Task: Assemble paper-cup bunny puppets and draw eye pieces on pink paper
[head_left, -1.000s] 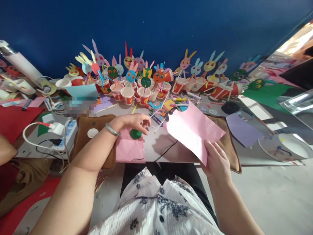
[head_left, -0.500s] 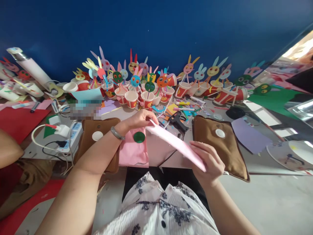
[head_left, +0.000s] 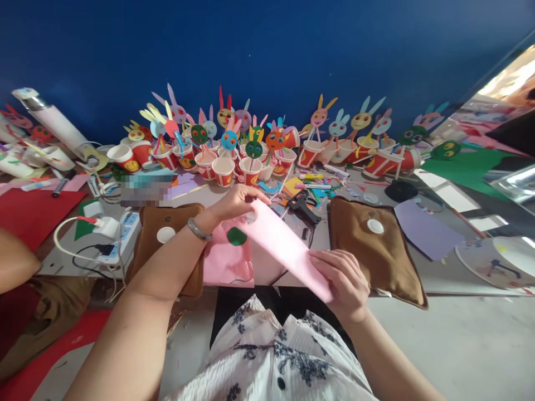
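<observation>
A pale pink paper sheet (head_left: pixel 288 248) slants in the air between my two hands, above the table's front edge. My left hand (head_left: pixel 240 205) pinches its upper left end. At the lower right end, my right hand (head_left: pixel 343 278) grips the sheet with fingers on top. Below my left hand lies a pink piece (head_left: pixel 225 262) with a dark green circle (head_left: pixel 237 236) on it. A black glue gun (head_left: pixel 304 207) rests behind the held sheet, among paper scraps.
Brown pouches lie on both sides, left (head_left: pixel 146 239) and right (head_left: pixel 376 250). Paper cups (head_left: pixel 223 170) with colourful rabbit figures stand along the blue wall. A white power strip (head_left: pixel 125 236) with cords is at left, purple paper (head_left: pixel 426 229) at right.
The pink sheet has tilted so that more of its face shows. My right hand has moved left and slightly down with its end, while my left hand has stayed nearly in place.
</observation>
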Available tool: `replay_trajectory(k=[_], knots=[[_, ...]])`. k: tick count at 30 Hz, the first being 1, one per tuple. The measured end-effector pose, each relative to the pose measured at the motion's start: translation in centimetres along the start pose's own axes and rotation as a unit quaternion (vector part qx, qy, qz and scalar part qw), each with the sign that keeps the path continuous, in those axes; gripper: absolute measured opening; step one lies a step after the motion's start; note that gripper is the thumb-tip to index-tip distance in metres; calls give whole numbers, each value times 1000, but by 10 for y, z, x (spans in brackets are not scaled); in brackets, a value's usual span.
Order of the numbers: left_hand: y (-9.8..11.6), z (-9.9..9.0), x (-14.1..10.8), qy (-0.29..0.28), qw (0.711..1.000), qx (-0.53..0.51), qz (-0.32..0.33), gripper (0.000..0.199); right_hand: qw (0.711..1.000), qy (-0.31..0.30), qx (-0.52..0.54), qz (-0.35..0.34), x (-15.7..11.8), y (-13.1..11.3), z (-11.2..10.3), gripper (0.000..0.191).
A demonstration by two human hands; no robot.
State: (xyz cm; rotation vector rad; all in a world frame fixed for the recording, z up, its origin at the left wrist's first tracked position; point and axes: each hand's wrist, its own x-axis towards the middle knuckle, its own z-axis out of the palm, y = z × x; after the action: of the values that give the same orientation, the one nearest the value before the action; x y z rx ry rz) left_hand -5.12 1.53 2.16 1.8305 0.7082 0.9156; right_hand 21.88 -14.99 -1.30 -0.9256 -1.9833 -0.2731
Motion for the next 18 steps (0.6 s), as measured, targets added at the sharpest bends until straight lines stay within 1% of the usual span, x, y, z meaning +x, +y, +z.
replay_trajectory(k=[2, 3, 4, 5, 6, 8, 9, 10, 11, 12, 13, 14, 15, 16, 18], knots=[[6, -3, -2, -66, 997, 3, -34, 18, 992, 8, 24, 120, -2, -2, 1, 15], [10, -4, -3, -100, 994, 9, -47, 23, 984, 8, 17, 179, -3, -3, 1, 9], [13, -6, -5, -129, 990, 15, -57, 31, 974, 5, 7, 225, -4, -3, 1, 9], [17, -7, -7, -158, 985, 19, -66, 37, 968, -3, 4, 251, -4, -3, 0, 16], [20, -8, -8, -183, 980, 15, -75, 43, 967, -15, 14, 255, -4, -2, -2, 25], [25, -11, -11, -219, 972, -18, -88, 51, 970, -54, 74, 224, -1, 4, -6, 46], [27, -12, -12, -210, 973, -41, -89, 54, 968, -82, 115, 207, 2, 9, -9, 56], [28, -14, -13, -176, 978, -68, -87, 56, 962, -111, 151, 199, 7, 14, -12, 65], [28, -16, -13, -130, 983, -97, -82, 57, 953, -138, 176, 207, 13, 21, -14, 72], [28, -17, -12, -74, 986, -128, -77, 57, 945, -154, 178, 228, 21, 28, -15, 76], [28, -18, -11, -19, 984, -159, -72, 56, 942, -157, 141, 260, 30, 35, -16, 71], [28, -19, -10, 29, 979, -190, -69, 54, 942, -173, 79, 276, 39, 42, -15, 61], [28, -20, -9, 68, 971, -219, -70, 53, 939, -203, 4, 276, 48, 49, -12, 52], [28, -20, -7, 98, 963, -241, -71, 53, 930, -243, -71, 266, 57, 56, -8, 46], [28, -19, -5, 130, 952, -267, -75, 53, 892, -323, -191, 253, 73, 67, 5, 42]])
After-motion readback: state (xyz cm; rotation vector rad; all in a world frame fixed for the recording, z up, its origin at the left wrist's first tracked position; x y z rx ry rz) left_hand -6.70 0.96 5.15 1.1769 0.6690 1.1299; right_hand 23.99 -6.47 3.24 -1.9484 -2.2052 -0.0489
